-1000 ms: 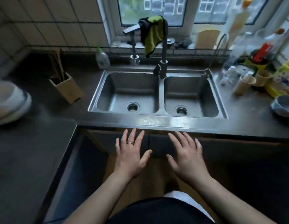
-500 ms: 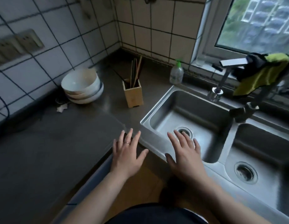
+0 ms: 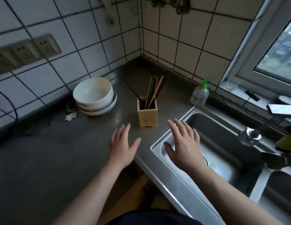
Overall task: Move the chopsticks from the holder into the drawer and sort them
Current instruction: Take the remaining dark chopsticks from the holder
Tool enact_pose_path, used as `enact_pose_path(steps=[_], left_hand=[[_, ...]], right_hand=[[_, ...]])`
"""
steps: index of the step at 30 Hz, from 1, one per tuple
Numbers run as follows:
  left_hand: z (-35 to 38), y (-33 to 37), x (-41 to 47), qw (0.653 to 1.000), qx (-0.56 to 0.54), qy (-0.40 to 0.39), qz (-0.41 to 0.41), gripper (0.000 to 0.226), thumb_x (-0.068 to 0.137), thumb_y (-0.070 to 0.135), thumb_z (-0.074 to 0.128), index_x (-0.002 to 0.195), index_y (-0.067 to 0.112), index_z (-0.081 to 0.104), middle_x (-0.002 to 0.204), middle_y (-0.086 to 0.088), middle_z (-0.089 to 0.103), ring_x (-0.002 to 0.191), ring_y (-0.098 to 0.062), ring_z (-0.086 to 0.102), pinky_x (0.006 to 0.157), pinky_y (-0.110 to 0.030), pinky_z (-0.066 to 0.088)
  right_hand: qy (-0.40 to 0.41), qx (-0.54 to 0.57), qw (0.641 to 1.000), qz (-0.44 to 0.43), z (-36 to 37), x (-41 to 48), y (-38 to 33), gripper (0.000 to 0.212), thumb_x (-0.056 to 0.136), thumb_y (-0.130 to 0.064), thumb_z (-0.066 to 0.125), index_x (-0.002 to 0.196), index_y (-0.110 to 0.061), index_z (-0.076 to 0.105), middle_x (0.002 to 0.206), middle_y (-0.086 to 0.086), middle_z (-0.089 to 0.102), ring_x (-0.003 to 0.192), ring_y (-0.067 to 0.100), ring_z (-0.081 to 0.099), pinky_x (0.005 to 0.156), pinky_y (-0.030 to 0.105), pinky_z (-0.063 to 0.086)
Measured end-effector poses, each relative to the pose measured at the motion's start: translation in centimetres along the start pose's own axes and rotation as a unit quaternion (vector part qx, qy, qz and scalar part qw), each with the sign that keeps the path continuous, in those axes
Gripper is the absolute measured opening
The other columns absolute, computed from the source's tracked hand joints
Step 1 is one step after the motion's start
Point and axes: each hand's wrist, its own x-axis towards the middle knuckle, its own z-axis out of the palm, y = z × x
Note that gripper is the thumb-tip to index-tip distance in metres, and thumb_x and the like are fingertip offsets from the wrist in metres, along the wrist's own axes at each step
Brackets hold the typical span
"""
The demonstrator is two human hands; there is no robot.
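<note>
A square wooden holder [image 3: 147, 113] stands on the grey countertop [image 3: 44, 159] near the tiled corner. Several chopsticks [image 3: 153, 91] in dark and light colours stick up out of it, leaning back and to the right; one dark stick leans left. My left hand [image 3: 122, 146] hovers open over the counter, just below and left of the holder. My right hand [image 3: 184, 144] is open too, fingers spread, over the near left corner of the sink, below and right of the holder. Neither hand touches the holder. No drawer is in view.
A stack of white bowls [image 3: 95, 96] sits left of the holder by the wall. A clear soap bottle with a green top [image 3: 200, 95] stands behind the steel double sink [image 3: 222, 143]. A tap [image 3: 252, 135] and sockets [image 3: 24, 52] are nearby.
The view has swung left from the sink to the counter corner. Both hands moved forward and up from the counter's front edge toward the holder, still open.
</note>
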Motion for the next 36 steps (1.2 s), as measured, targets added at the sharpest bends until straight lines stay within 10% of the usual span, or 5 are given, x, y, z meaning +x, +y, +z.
enact_pose_path(steps=[16, 21, 27, 36], left_hand=[[0.2, 0.2, 22.1, 0.969, -0.205, -0.131, -0.048, 0.074, 0.087, 0.042, 0.067, 0.15, 0.024, 0.031, 0.148, 0.006, 0.043, 0.135, -0.021, 0.041, 0.1, -0.033, 0.032], [0.9, 2.0, 24.9, 0.945, -0.275, -0.178, 0.017, 0.059, 0.086, 0.021, 0.073, 0.139, 0.015, 0.048, 0.117, 0.035, 0.042, 0.133, -0.01, 0.038, 0.1, -0.024, 0.029], [2.3, 3.3, 25.7, 0.921, -0.334, -0.195, 0.05, 0.06, 0.08, -0.001, 0.074, 0.132, 0.017, 0.05, 0.103, 0.008, 0.06, 0.094, 0.001, 0.058, 0.073, -0.004, 0.045], [4.1, 2.7, 26.6, 0.899, -0.387, -0.2, 0.04, 0.032, 0.077, 0.011, 0.077, 0.096, 0.033, 0.063, 0.092, 0.009, 0.072, 0.087, 0.001, 0.068, 0.071, -0.016, 0.052]], right_hand=[[0.013, 0.082, 0.988, 0.127, 1.7, 14.5, -2.2, 0.077, 0.088, -0.036, 0.056, 0.151, -0.022, 0.014, 0.158, -0.001, 0.023, 0.145, 0.023, 0.018, 0.115, 0.042, 0.022], [0.003, 0.15, 0.975, 0.166, 1.9, 17.7, -2.2, 0.077, 0.09, -0.033, 0.056, 0.152, -0.018, 0.013, 0.157, 0.002, 0.025, 0.144, 0.02, 0.02, 0.114, 0.031, 0.019], [0.041, 0.274, 0.93, 0.241, 2.6, 21.2, -2.5, 0.066, 0.087, -0.028, 0.063, 0.145, -0.023, 0.031, 0.143, -0.005, 0.046, 0.134, 0.011, 0.039, 0.102, 0.024, 0.033], [0.087, 0.442, 0.846, 0.286, 3.6, 24.2, -3.5, 0.035, 0.086, -0.011, 0.067, 0.119, -0.018, 0.056, 0.101, -0.007, 0.067, 0.092, 0.0, 0.064, 0.071, 0.013, 0.049]])
